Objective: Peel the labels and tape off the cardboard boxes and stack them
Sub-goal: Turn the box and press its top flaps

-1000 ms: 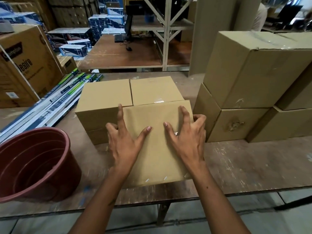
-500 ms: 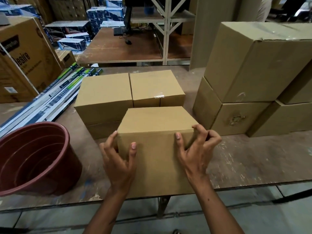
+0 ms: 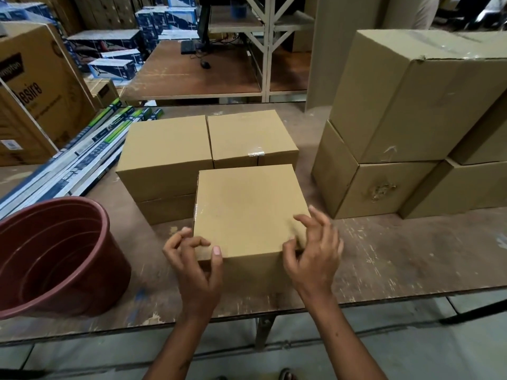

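Hands turn a cardboard box at the desk's near edge, hunting for tape.

The left hand pinches the near-left corner; the right hand, fingers curled, grips the right edge. Best to steady the box and lift the clear tape slowly from one end. The big carton at far left reads "Desire".
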### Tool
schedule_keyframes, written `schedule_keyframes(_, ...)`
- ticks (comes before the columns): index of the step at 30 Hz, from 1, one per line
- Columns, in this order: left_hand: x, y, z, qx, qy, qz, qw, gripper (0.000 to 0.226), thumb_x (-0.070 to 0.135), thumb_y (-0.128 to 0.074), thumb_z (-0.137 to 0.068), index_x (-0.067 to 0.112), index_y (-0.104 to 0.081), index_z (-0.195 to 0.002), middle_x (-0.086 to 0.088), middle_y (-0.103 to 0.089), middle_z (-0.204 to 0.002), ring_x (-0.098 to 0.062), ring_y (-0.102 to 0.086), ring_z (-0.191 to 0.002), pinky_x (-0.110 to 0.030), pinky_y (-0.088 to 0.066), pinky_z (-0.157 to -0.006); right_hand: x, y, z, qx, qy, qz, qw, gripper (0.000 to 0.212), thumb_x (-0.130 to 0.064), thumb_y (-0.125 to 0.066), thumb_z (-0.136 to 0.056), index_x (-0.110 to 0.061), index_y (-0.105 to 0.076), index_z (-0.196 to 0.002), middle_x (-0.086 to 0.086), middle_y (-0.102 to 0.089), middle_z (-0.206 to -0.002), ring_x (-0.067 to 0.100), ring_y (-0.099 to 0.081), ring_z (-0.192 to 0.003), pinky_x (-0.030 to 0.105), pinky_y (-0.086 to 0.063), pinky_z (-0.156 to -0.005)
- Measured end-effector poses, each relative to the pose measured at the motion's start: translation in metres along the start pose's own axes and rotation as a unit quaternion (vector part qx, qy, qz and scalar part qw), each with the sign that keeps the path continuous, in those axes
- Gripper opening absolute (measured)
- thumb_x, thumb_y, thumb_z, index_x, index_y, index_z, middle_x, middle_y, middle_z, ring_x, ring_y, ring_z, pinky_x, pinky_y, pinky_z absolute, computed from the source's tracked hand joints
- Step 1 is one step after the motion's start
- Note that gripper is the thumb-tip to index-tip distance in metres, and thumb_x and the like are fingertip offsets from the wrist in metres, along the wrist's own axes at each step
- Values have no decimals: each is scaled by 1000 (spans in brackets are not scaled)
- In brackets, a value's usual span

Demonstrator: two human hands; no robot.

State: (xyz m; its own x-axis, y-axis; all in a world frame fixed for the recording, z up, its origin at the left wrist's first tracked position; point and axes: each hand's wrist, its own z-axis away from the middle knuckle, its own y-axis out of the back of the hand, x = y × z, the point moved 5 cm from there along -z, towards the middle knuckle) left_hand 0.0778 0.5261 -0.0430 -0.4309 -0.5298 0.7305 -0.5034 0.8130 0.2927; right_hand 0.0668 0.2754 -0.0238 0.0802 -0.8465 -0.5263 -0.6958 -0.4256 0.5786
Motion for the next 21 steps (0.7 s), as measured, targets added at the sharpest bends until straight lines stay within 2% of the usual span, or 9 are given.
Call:
schedule_keyframes(3,20,-2,-26,-101,-79,-85,988,34,37,-58,-100,14,-69,-123,-6,-57,-146,-22,-46,-148,-40,-35,-121,-30,-4,-18,-99,82,47,991,45,-40,-60,-97,-33,-64,-142,-6,-54,-159,23,-38,-156,61,-26,-126)
schedule_keyframes(6,29,-20,-51,-190,-78,-169,964,37,40,-50,-108,30,-59,-143,7,-62,-147,-13,-51,-144,-53,-30,-128,-57,-25,-25,-217,127,83,964,51,-50,-46,-105,-37,-55,-154,-8,-47,-167,17,-32,-161,62,-17,-131)
schedule_keyframes(7,26,-26,-56,-224,-66,-214,948,44,43,-46,-110,30,-53,-151,6,-58,-154,-12,-48,-147,-53,-28,-130,-65,-34,-25,-258,138,98,951,53,-52,-39,-108,-37,-50,-158,-7,-42,-170,17,-29,-162,59,-14,-133)
schedule_keyframes(9,15,-36,-62,-295,-30,-296,908,60,52,-34,-111,29,-33,-166,3,-36,-172,-13,-32,-159,-52,-23,-133,-77,-49,-24,-325,149,118,927,58,-55,-25,-112,-36,-36,-166,-5,-31,-175,16,-22,-164,54,-10,-135)
schedule_keyframes(11,5,-37,-64,-338,14,-311,888,69,59,-24,-110,30,-15,-172,3,-13,-180,-16,-15,-165,-51,-21,-133,-79,-55,-30,-354,142,112,918,60,-58,-18,-113,-37,-28,-169,-6,-23,-178,15,-16,-165,52,-9,-135)
schedule_keyframes(13,6,-36,-63,-343,33,-291,892,70,62,-23,-111,32,-10,-173,5,-4,-181,-17,-8,-166,-50,-21,-132,-72,-55,-41,-360,127,105,918,61,-62,-18,-112,-41,-23,-169,-6,-17,-179,15,-13,-166,50,-8,-136)
schedule_keyframes(17,10,-30,-60,-325,59,-275,903,69,63,-26,-110,36,-13,-172,4,0,-181,-18,-4,-167,-52,-19,-130,-41,-45,-56,-365,66,147,917,66,-66,-18,-110,-41,-12,-171,-4,-5,-181,20,-4,-167,52,-5,-135)
schedule_keyframes(21,12,-33,-58,-316,48,-270,908,67,66,-24,-109,40,-14,-170,3,3,-181,-19,-2,-167,-50,-21,-129,-46,-32,-37,-355,14,200,913,63,-65,-13,-111,-46,-5,-170,-4,1,-181,25,2,-167,75,-2,-126)
